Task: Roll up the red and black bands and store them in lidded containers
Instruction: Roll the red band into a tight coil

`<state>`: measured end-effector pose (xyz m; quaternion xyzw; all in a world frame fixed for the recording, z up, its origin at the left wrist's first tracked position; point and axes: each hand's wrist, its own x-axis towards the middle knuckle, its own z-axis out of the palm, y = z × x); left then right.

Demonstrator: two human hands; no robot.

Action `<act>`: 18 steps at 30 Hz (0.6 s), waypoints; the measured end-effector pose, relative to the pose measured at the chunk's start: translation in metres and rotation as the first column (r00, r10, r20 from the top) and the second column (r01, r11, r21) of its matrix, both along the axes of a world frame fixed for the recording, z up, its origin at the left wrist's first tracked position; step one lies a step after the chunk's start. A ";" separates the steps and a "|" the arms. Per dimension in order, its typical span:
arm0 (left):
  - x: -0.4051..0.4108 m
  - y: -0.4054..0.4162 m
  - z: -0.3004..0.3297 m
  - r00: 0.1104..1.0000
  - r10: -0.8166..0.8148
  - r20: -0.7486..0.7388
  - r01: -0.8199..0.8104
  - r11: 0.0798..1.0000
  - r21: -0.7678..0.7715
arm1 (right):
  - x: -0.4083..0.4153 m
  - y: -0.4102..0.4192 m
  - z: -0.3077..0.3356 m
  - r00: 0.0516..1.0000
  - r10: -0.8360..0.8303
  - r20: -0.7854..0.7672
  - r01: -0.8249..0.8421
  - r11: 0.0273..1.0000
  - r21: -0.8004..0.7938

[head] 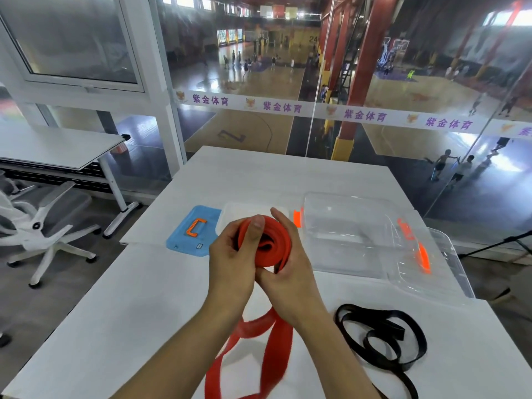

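Observation:
A red band (270, 240) is partly wound into a coil, held up above the white table (115, 312). My left hand (233, 260) grips the coil's left side with the thumb on top. Around its right and lower side wraps my right hand (288, 272). The unrolled tail of the red band trails down between my forearms to the near edge. The black band (383, 335) lies loose in loops at the right. A small clear container (230, 217) stands behind the coil, with its blue lid (193, 231) beside it on the left.
A large clear container (345, 234) with orange latches stands at the right, its clear lid (440, 263) leaning against it. A glass wall rises behind the table. A white office chair (43, 226) and another desk stand at the left.

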<state>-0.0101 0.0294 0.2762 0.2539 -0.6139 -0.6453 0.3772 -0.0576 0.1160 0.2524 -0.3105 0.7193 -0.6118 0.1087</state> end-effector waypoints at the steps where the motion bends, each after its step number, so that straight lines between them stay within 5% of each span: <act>1: 0.001 -0.001 -0.001 1.000 -0.017 0.015 0.017 1.000 0.017 | -0.001 0.001 -0.001 1.000 0.022 0.000 -0.022 1.000 0.022; 6: 0.016 -0.034 0.002 0.929 -0.313 0.198 0.322 0.946 -0.018 | -0.015 0.018 0.000 0.989 0.141 -0.045 -0.133 0.980 0.150; 9: 0.025 -0.063 0.020 0.755 -0.514 0.407 0.569 0.822 -0.017 | -0.022 0.024 0.006 0.951 0.285 -0.122 -0.236 0.921 0.309; 12: 0.026 -0.071 0.030 0.559 -0.517 0.648 0.732 0.675 -0.092 | -0.021 0.022 0.008 0.925 0.338 -0.177 -0.245 0.882 0.402; 14: 0.025 -0.068 0.028 0.572 -0.472 0.671 0.726 0.671 -0.147 | -0.020 0.020 0.008 0.918 0.348 -0.189 -0.247 0.876 0.414; 18: 0.026 -0.058 0.015 0.736 -0.412 0.538 0.598 0.767 -0.231 | -0.020 0.024 0.005 0.950 0.257 -0.175 -0.182 0.916 0.357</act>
